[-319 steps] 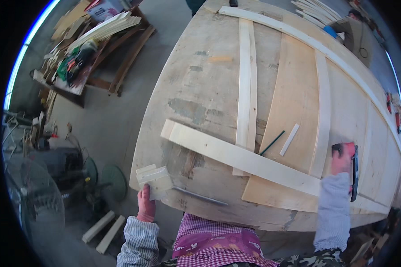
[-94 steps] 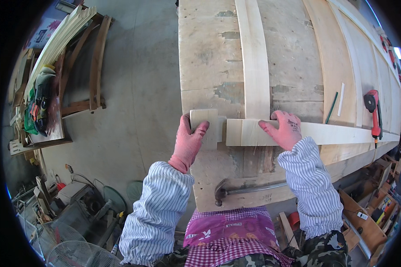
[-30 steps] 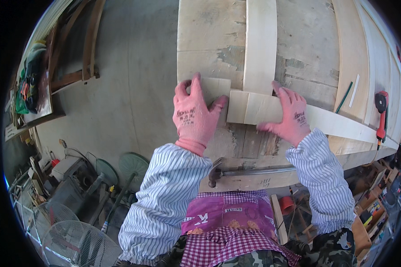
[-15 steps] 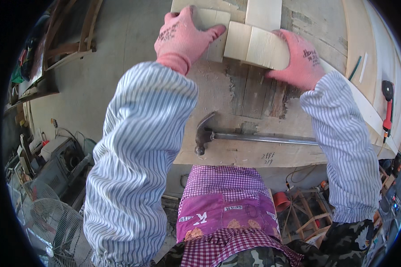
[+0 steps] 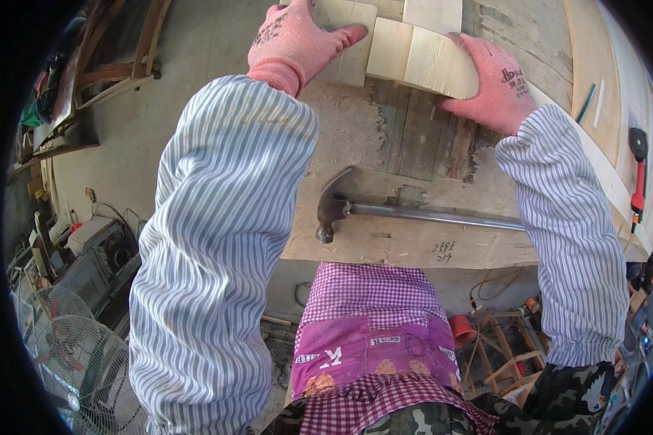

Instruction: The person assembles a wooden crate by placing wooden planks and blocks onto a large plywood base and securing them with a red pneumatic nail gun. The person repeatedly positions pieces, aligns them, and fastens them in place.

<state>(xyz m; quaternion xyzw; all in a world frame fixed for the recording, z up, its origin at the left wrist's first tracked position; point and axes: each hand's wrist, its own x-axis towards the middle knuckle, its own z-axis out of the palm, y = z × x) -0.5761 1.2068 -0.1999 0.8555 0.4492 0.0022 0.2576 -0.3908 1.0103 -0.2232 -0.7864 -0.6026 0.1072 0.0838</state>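
Head view: upper edge crops your left hand [image 5: 290, 40]; thumb spread wide on the wooden block [image 5: 352, 61], closure impossible to tell. Your right hand [image 5: 497, 83] clasps the plank [image 5: 437, 61], its end just beside the block. Your right sleeve [image 5: 569, 232] hides the end of the claw hammer [image 5: 413, 212]. Both pieces sit higher in frame than a second ago. Open worktable [image 5: 341, 145] separates them from the hammer.
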